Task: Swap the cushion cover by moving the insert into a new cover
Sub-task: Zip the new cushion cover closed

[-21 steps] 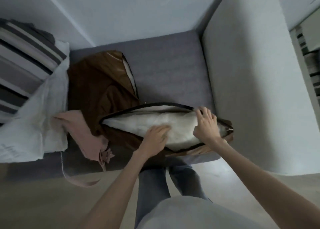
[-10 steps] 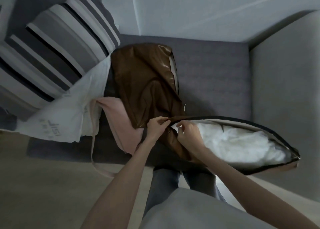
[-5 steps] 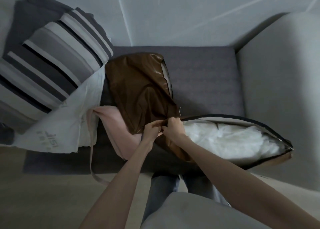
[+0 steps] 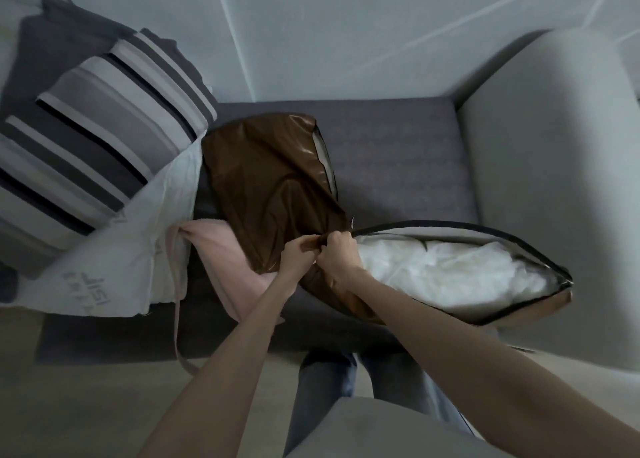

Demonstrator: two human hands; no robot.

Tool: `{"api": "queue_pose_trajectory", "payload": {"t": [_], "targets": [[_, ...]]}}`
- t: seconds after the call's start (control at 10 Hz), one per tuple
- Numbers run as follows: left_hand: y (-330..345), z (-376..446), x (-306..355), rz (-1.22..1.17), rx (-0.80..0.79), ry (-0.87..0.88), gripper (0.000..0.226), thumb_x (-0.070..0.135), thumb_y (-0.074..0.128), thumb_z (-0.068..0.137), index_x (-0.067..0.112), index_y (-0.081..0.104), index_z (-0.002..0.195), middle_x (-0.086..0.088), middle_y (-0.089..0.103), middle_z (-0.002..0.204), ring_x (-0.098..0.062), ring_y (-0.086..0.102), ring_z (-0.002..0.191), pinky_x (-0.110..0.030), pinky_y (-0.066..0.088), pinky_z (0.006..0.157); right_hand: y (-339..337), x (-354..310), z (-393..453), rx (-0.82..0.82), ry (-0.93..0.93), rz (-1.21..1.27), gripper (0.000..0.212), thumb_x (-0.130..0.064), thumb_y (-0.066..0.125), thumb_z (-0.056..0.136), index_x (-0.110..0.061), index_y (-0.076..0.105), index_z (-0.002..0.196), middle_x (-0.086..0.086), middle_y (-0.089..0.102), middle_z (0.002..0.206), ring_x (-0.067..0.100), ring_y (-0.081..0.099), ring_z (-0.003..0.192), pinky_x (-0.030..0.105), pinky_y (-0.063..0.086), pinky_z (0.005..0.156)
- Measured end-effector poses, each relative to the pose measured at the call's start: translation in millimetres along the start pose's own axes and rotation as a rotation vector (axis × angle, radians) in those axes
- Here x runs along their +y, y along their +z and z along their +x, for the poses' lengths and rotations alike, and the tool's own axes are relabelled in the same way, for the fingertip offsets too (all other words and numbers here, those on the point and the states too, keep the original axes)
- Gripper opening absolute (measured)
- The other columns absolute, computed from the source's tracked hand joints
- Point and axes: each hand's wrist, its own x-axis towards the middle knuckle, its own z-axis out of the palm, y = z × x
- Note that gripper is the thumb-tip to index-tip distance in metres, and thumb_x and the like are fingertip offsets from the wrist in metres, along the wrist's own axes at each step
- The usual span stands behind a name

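A shiny brown cushion cover (image 4: 273,187) lies on the grey sofa seat (image 4: 398,166). Its black-edged zipper opening gapes to the right, and the white insert (image 4: 450,267) shows inside it. My left hand (image 4: 298,253) and my right hand (image 4: 337,249) are side by side, both pinched on the cover at the left end of the zipper opening. Whether the fingers hold the zipper pull or only fabric is hidden.
A pink cloth (image 4: 221,249) with a dangling strap lies left of the brown cover. A white bag (image 4: 114,270) and a grey striped cushion (image 4: 93,152) sit at the left. The light sofa armrest (image 4: 554,198) rises on the right. My legs stand against the seat's front edge.
My hands left the insert at the middle and right of the opening and came together at its left end, closing on the cover there. The view swung left.
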Motion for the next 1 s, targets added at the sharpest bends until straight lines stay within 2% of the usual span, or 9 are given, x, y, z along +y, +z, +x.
{"api": "queue_pose_trajectory", "payload": {"t": [0.1,0.3,0.4,0.5,0.6,0.7,0.8,0.9,1.0], "targets": [[-1.4,-1.6,3.4,0.03,-0.022,0.061,0.025,0.005,0.061,0.091,0.001,0.065,0.116,-0.008,0.069,0.104,-0.003,0.062,0.093,-0.016,0.046,0.087,-0.4,2.8,-0.8,0.055,0.048,0.132,0.016,-0.002,0.059,0.081,0.002,0.072,0.09,0.015,0.07,0.085,0.026,0.066,0.079,0.03,0.055,0.066],[3.1,-2.0,8.6,0.061,-0.008,-0.032,0.023,0.011,0.061,0.089,0.018,0.064,0.11,-0.001,0.065,0.101,-0.019,0.06,0.098,-0.032,0.052,0.086,-3.0,5.7,-2.4,0.099,0.103,0.282,0.014,-0.002,0.065,0.081,-0.001,0.075,0.091,0.012,0.071,0.083,0.019,0.068,0.076,0.032,0.06,0.068],[4.3,-3.6,11.9,0.111,-0.024,-0.035,0.02,0.011,0.059,0.089,0.02,0.062,0.106,0.0,0.063,0.095,-0.024,0.062,0.096,-0.029,0.052,0.08,0.0,7.0,-3.2,0.099,0.108,0.277,0.014,-0.004,0.067,0.081,-0.003,0.075,0.092,0.009,0.071,0.081,0.017,0.067,0.073,0.028,0.06,0.065],[8.1,-3.4,13.9,0.112,-0.018,-0.118,0.026,0.009,0.056,0.09,0.013,0.063,0.115,-0.016,0.067,0.104,-0.036,0.065,0.1,-0.043,0.056,0.083,-0.2,8.2,-3.1,0.065,0.078,0.226,0.011,-0.008,0.068,0.082,-0.004,0.072,0.091,0.009,0.069,0.082,0.018,0.067,0.075,0.027,0.059,0.067],[8.9,-3.3,14.2,0.13,-0.038,-0.175,0.032,0.01,0.053,0.091,0.014,0.061,0.122,-0.016,0.066,0.115,-0.037,0.066,0.102,-0.046,0.059,0.08,-8.7,5.9,-1.9,0.004,0.041,0.111,0.007,-0.009,0.067,0.084,-0.004,0.066,0.09,0.007,0.062,0.078,0.019,0.065,0.073,0.029,0.059,0.067],[8.9,-4.2,11.1,0.222,-0.072,-0.079,0.029,0.016,0.056,0.094,0.014,0.06,0.123,-0.011,0.066,0.115,-0.029,0.064,0.104,-0.035,0.055,0.084,-22.2,4.4,5.2,-0.101,0.068,0.053,0.014,-0.007,0.064,0.085,-0.007,0.057,0.073,0.004,0.053,0.064,0.02,0.061,0.063,0.024,0.053,0.056],[5.5,-6.9,9.0,0.234,-0.115,-0.073,0.034,0.017,0.058,0.094,0.015,0.055,0.127,-0.008,0.061,0.119,-0.021,0.057,0.105,-0.025,0.052,0.077,-33.8,7.1,14.1,-0.183,0.129,0.069,0.025,-0.01,0.062,0.087,-0.011,0.05,0.066,0.006,0.055,0.062,0.02,0.061,0.056,0.021,0.05,0.049],[0.4,-7.6,6.5,0.21,-0.13,-0.072,0.039,0.016,0.062,0.092,0.018,0.053,0.13,-0.006,0.061,0.12,-0.021,0.057,0.108,-0.017,0.053,0.07,-36.4,12.2,17.0,-0.254,0.251,0.218,0.019,-0.01,0.057,0.089,-0.007,0.055,0.071,0.012,0.065,0.068,0.016,0.064,0.049,0.018,0.053,0.046],[0.6,-5.5,5.9,0.189,-0.116,-0.064,0.038,0.018,0.063,0.092,0.015,0.055,0.128,-0.007,0.063,0.119,-0.022,0.059,0.109,-0.024,0.055,0.077,-34.1,15.5,18.3,-0.304,0.389,0.404,0.007,-0.008,0.057,0.09,-0.005,0.059,0.084,0.012,0.066,0.072,0.013,0.064,0.043,0.016,0.049,0.039]]}}
